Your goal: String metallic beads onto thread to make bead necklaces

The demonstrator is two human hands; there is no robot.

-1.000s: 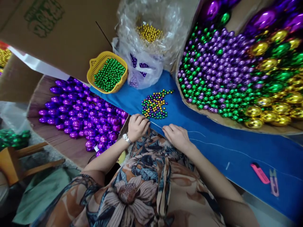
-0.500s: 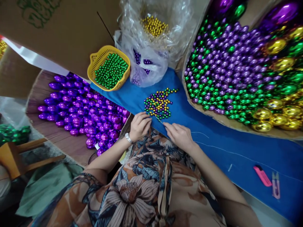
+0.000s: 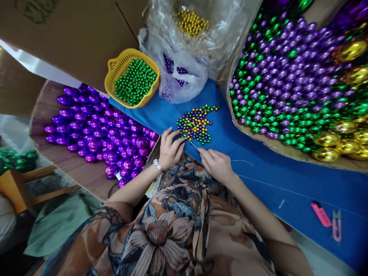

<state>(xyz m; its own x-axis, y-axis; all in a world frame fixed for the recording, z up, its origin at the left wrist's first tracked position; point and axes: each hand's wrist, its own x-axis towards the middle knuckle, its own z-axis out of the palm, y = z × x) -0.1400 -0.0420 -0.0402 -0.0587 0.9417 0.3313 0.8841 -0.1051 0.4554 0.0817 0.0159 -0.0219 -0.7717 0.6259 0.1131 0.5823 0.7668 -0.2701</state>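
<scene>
My right hand pinches a thin, pale needle that points toward the beads, with a gold bead close to its tip. A white thread trails on the cloth, right of this hand. My left hand, wearing a silver watch, reaches to the near left edge of the bead pile. Its fingers are apart, and the fingertips lie at the beads; whether one is gripped there is too small to tell. The small pile of beads mixes green, purple and gold on the blue cloth.
A yellow basket of green beads and clear plastic bags with gold and purple beads stand behind. Large boxes of shiny beads and purple baubles flank the cloth. A pink cutter and thread snips lie at right.
The fingers of my left hand have spread and lifted a little. More of the needle shows between the hands. The whole view has shifted slightly.
</scene>
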